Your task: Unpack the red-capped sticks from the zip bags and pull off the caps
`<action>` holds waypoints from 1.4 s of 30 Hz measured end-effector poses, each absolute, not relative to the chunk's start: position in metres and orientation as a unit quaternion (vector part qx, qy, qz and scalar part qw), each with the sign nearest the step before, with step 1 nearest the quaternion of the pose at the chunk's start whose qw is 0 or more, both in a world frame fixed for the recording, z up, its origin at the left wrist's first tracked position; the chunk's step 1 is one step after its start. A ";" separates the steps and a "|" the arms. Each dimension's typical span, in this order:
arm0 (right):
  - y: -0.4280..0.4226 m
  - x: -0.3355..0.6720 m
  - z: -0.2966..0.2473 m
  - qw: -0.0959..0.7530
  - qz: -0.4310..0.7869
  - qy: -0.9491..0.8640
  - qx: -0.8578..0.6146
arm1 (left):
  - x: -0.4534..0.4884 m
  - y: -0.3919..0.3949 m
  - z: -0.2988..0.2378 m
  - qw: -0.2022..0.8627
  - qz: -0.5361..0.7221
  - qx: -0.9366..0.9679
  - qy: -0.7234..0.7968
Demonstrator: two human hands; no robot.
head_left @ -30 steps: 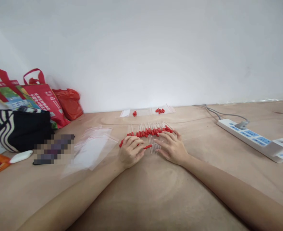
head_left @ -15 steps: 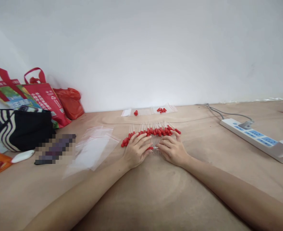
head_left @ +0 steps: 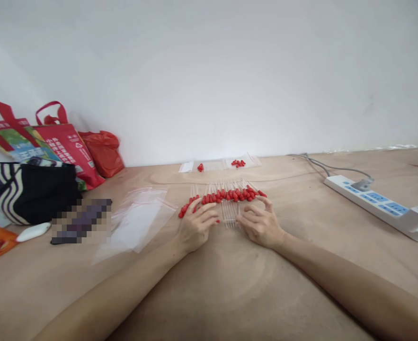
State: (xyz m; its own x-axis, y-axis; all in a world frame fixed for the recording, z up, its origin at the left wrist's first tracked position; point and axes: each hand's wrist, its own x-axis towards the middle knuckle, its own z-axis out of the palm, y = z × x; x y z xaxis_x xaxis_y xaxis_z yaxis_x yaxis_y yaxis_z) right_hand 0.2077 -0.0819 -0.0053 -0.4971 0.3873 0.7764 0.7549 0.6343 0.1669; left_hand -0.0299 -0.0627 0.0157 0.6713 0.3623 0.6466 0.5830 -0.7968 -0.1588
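Observation:
Close to my body on the wooden table, my left hand is closed in a pinch on a small red rubber bulb, whose tip shows at my fingertips. Opposite it, my right hand has thumb and fingers pinched together on a thin clear tube, only partly visible. Between and beyond both hands lies a row of thin clear tubes with red bulbs, like droppers. Bare clear tubes lie side by side in the gap between the hands.
Clear zip bags lie on the left. Flat bags by the wall hold loose red bulbs. A white power strip with a grey cable is on the right. Shopping bags, a black bag and a white case stand or lie far left.
My hands have moved apart. The red bulb shifted left with my left hand, away from the fingertips of my right hand, which drew slightly right.

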 end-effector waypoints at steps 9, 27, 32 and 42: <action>-0.074 0.215 -0.008 0.382 -0.198 -0.782 -0.451 | -0.059 -0.051 0.012 0.118 -0.423 -0.814 -0.381; -0.061 0.184 -0.012 0.348 -0.174 -0.793 -0.469 | -0.091 -0.033 0.021 -0.081 -0.288 -0.703 -0.645; -0.064 0.185 -0.007 0.327 -0.153 -0.813 -0.456 | -0.095 -0.032 0.023 -0.031 -0.253 -0.707 -0.659; -0.067 0.187 -0.005 0.364 -0.141 -0.787 -0.477 | -0.064 -0.035 0.023 0.095 -0.333 -0.794 -0.500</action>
